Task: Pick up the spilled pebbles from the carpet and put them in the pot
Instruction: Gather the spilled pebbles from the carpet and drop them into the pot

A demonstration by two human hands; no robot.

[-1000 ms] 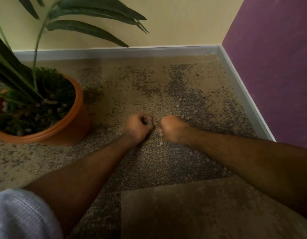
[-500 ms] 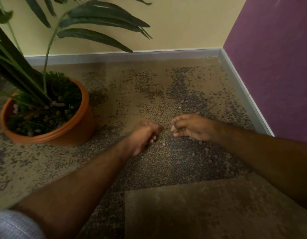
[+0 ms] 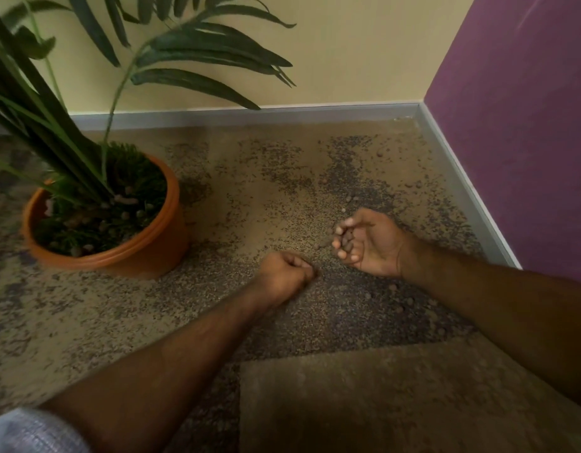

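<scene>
Small brown pebbles (image 3: 347, 238) lie cupped in the right hand (image 3: 367, 241), which is turned palm up with its fingers curled loosely around them, just above the speckled carpet (image 3: 250, 197). More pebbles are scattered on the carpet beyond that hand and beneath its forearm. The left hand (image 3: 284, 276) rests close beside it as a closed fist, contents hidden, and the orange pot (image 3: 119, 253) with its plant (image 3: 86, 103) stands well off to the left.
</scene>
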